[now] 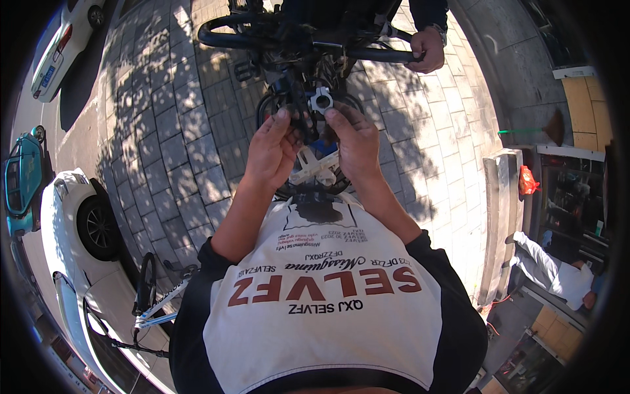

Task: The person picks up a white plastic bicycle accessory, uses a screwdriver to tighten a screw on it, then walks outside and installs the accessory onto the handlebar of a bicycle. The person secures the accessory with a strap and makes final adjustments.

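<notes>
My right hand (358,140) pinches a small silver metal clamp (321,100) with a round hole between thumb and fingers. Close beside it, my left hand (276,147) has its thumb against bent fingers near a dark, slender part; whether it grips that part cannot be told. Both hands are raised in front of a bicycle with a black handlebar (379,54). Below and between them lies a pale, slotted part (315,167), partly hidden by my wrists. A pedal (244,71) shows left of the frame.
Another person's hand (429,49) rests on the handlebar's right end. Paving (172,113) surrounds the bicycle. White cars (74,207) and a white-blue bicycle (160,305) stand at left. At right are a stone ledge (497,221), a red bag (528,180) and a person in pale clothes (556,273).
</notes>
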The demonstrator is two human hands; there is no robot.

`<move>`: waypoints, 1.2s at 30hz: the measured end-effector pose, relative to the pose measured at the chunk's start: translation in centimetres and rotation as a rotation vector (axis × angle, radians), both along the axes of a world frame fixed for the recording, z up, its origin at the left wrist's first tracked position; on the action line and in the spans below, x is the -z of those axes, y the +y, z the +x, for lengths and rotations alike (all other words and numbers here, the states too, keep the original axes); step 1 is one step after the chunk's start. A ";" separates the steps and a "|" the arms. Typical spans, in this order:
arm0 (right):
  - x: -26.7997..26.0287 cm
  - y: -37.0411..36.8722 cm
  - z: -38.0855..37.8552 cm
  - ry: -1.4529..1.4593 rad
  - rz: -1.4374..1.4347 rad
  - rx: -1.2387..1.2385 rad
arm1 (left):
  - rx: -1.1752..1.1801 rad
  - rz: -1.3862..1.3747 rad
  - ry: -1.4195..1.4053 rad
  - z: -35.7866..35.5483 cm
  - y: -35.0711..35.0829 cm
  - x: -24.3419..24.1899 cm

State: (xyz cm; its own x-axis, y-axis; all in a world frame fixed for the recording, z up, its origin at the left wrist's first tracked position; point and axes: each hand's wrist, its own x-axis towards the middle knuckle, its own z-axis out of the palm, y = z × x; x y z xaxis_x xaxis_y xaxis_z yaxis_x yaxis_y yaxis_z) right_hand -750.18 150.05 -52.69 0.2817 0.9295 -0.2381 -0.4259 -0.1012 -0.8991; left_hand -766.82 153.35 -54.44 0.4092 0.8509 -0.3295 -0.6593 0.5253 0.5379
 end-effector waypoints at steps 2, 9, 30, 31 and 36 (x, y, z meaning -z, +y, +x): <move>-0.1 0.1 0.0 0.001 0.015 0.000 | -0.009 0.003 0.004 0.2 -0.1 -0.3; -0.1 0.6 0.4 0.017 -0.004 0.011 | -0.056 0.127 0.228 0.0 -0.5 1.6; -0.3 -0.2 -0.9 -0.383 0.099 0.063 | -0.193 0.292 0.255 1.0 -0.7 1.3; -0.2 -0.2 -0.7 -0.408 0.089 0.055 | -0.185 0.278 0.245 0.8 -0.6 1.2; -0.4 -0.4 -1.1 -0.426 0.122 0.064 | -0.181 0.240 0.228 0.5 -0.4 1.2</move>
